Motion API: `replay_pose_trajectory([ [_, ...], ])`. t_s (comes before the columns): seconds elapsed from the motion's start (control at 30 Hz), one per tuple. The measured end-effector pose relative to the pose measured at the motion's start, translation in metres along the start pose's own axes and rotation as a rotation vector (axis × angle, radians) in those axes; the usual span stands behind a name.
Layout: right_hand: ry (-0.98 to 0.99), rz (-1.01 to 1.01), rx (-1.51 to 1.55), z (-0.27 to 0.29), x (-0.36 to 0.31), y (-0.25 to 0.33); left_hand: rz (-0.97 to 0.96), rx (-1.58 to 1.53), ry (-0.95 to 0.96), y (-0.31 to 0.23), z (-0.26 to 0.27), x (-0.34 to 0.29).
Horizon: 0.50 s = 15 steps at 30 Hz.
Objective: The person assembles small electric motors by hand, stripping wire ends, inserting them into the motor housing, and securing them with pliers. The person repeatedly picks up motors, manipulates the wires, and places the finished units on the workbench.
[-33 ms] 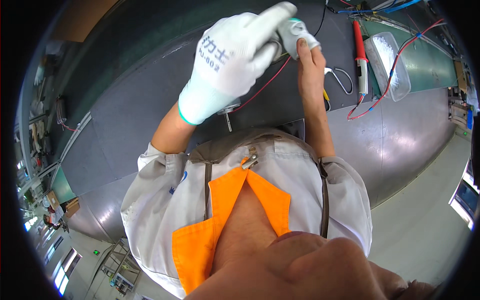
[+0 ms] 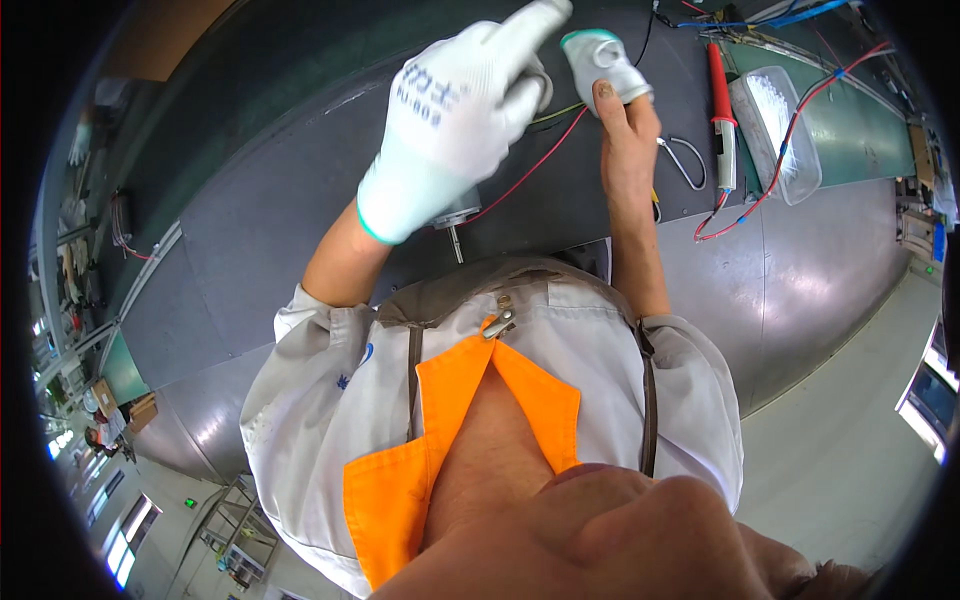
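My left hand [image 2: 455, 110] wears a white knitted work glove with a green cuff edge. Its index finger stretches out toward the far edge of the picture, the other fingers are partly bent, and nothing shows in its grip. Bare, my right hand [image 2: 630, 145] is closed around a second white glove [image 2: 602, 62], which is bunched up with its green-edged cuff facing up and left. A gap separates the two hands. Beneath my left wrist, a metal part with a thin shaft [image 2: 458, 240] lies partly hidden on the dark mat [image 2: 300, 190].
Right of my hand lie a bent white-grey loop [image 2: 688, 162], a red-and-white probe-like tool [image 2: 722, 120] with red and blue wire, and a clear plastic tray [image 2: 808, 170] with thin white pieces. A red wire [image 2: 535, 165] crosses the mat. Blue cables [image 2: 800, 14] run at the far right.
My hands have moved apart: the left slightly back and left, the right slightly to the right with the second glove. More of that glove shows now.
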State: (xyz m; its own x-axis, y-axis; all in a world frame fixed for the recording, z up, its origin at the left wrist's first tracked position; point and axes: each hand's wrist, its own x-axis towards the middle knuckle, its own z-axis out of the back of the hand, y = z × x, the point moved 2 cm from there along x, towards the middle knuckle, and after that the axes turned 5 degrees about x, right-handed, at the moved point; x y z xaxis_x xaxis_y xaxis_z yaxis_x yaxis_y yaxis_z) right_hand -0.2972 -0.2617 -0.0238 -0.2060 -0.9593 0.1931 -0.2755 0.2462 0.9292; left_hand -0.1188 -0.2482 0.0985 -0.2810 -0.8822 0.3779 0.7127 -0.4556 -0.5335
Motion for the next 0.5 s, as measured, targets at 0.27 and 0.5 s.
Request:
replay_pose_trajectory([
  [0.27, 0.114, -0.091, -0.107, -0.029, -0.005, 0.043, -0.182, 0.415, -0.034, 0.014, -0.022, 0.007],
  [0.5, -0.025, -0.163, -0.094, -0.034, -0.005, 0.027, -0.217, 0.241, -0.019, 0.021, -0.039, 0.000],
])
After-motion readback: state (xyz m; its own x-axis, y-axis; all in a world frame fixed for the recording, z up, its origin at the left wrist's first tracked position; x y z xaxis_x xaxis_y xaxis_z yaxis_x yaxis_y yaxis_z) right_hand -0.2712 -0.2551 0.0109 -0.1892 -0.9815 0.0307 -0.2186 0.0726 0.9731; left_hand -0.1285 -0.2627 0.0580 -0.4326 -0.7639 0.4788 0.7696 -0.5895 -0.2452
